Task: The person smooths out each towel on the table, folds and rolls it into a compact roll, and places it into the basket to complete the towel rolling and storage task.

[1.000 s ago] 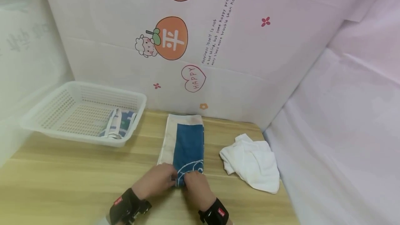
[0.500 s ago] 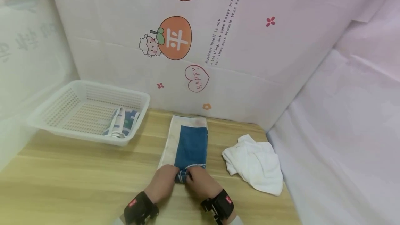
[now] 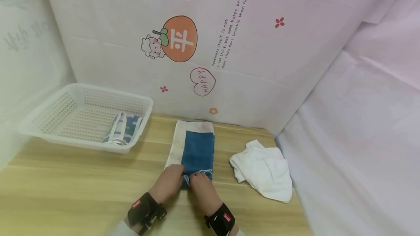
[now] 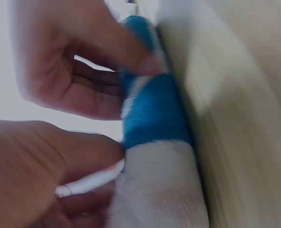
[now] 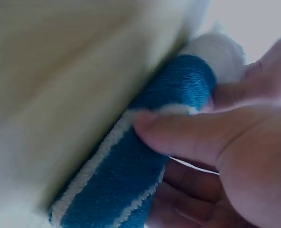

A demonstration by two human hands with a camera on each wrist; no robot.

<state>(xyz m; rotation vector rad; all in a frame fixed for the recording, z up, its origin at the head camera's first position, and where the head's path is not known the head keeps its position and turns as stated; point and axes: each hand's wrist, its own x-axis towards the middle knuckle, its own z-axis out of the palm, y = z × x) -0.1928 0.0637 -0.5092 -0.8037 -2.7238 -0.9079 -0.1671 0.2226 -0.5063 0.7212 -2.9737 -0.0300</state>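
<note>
Two hands pinch the rolled near end of a blue-and-white cloth.
The cloth [image 3: 198,150] lies in a long strip on the wooden surface [image 3: 82,185], its far part flat and its near end a thick roll. The left hand [image 3: 168,183] and right hand [image 3: 204,190] sit close side by side on that roll, each grip narrowed around it, thumbs on the near side; the right thumb presses on blue near a white line. A white basket [image 3: 72,142] holding a folded patterned cloth [image 3: 132,124] stands to the left; a crumpled white cloth [image 3: 265,174] lies to the right.
</note>
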